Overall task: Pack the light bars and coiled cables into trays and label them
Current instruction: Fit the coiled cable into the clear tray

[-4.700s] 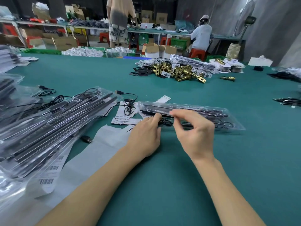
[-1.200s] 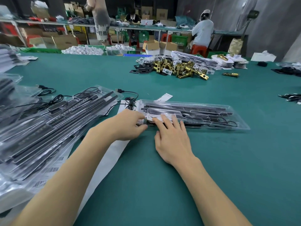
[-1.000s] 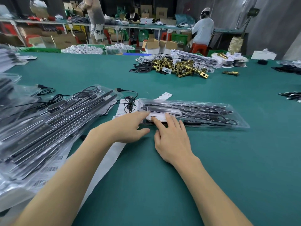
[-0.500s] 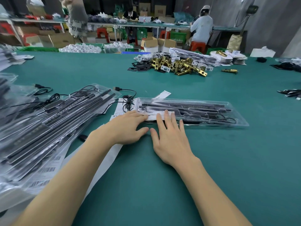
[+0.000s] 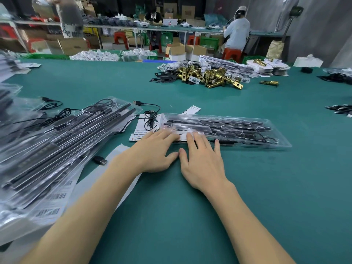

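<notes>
A clear plastic tray holding black light bars and a cable lies across the green table in front of me. A white label sits on its near left part. My left hand lies flat with straight fingers pressing the label's left end. My right hand lies beside it, fingers spread and straight, with fingertips on the tray's near edge and the label. A loose coiled black cable rests on paper sheets just left of the tray.
A big pile of filled clear trays fills the left side, with barcode labels at its near edge. A heap of brass lock parts lies far across the table. Black pieces sit at the right edge. People work at benches behind.
Both hands came off the cable and now lie flat on the tray with a label under them. In the last second my right hand's fingers spread and slid slightly right along the label.
</notes>
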Demonstrator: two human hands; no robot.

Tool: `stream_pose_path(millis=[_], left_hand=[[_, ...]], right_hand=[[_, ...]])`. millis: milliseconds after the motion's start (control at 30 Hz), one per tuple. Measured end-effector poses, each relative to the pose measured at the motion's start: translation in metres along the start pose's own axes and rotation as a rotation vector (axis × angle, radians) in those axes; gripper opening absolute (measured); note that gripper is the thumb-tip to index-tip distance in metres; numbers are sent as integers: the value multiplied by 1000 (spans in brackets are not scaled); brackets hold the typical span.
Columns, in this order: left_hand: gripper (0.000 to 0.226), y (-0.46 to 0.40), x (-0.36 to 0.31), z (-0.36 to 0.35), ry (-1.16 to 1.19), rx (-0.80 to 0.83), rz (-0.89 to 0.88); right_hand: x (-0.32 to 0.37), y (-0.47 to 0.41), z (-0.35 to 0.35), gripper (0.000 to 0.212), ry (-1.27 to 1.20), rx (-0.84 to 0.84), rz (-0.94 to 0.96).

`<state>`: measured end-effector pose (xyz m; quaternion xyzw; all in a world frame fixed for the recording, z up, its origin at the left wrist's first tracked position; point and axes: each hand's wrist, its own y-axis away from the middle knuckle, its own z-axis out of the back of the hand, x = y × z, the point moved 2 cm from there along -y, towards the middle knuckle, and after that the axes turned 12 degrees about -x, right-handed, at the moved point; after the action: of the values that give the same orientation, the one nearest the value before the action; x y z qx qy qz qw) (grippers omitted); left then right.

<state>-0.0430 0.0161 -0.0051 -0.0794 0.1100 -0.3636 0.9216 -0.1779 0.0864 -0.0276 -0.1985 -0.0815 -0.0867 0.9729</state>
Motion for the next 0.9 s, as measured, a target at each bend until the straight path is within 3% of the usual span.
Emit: stream_pose_path(millis=[133, 500, 900], left_hand=[[56, 1, -7, -4, 86, -68, 10], [50, -2, -15, -17, 4, -210, 15], [50, 0, -15, -22, 8, -251, 24]], right_hand=[[0, -1, 2, 63, -14, 9, -18], [3, 0, 5, 57, -28, -42, -35], [5, -1, -1, 62, -19, -25, -24]])
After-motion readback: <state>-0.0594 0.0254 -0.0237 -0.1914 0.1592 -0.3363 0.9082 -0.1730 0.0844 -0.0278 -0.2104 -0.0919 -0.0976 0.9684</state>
